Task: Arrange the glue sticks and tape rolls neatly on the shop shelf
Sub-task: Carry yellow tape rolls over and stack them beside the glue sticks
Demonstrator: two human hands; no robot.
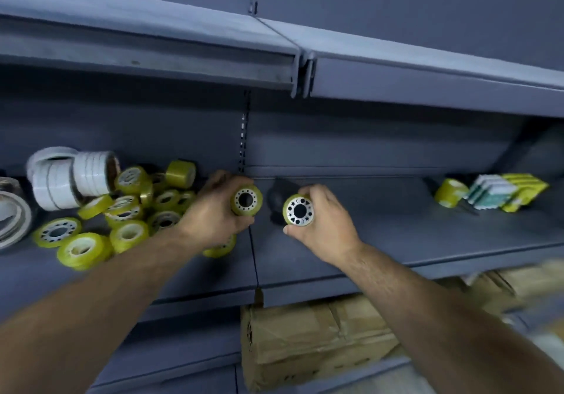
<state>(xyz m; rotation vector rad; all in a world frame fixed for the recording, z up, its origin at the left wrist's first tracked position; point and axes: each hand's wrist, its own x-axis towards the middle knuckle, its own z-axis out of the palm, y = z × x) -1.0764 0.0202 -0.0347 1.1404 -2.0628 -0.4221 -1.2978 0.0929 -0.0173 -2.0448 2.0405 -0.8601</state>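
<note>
My left hand point(213, 210) grips a yellow tape roll point(246, 201) with a white core, held on its side over the seam of the grey shelf point(396, 235). Just to the right, my right hand point(323, 226) grips a second yellow tape roll point(299, 211) whose white core has cut-out shapes. Left of my hands, several yellow tape rolls point(122, 210) lie in a loose heap on the shelf. Stacks of white tape rolls point(73, 177) lean behind that heap. One more yellow roll point(450, 193) stands at the far right.
Flat packets in green, white and yellow point(506, 192) lean at the shelf's right end. Large pale tape rolls point(12, 213) sit at the left edge. Another grey shelf point(183, 42) overhangs above. Brown cardboard boxes point(314, 338) fill the level below.
</note>
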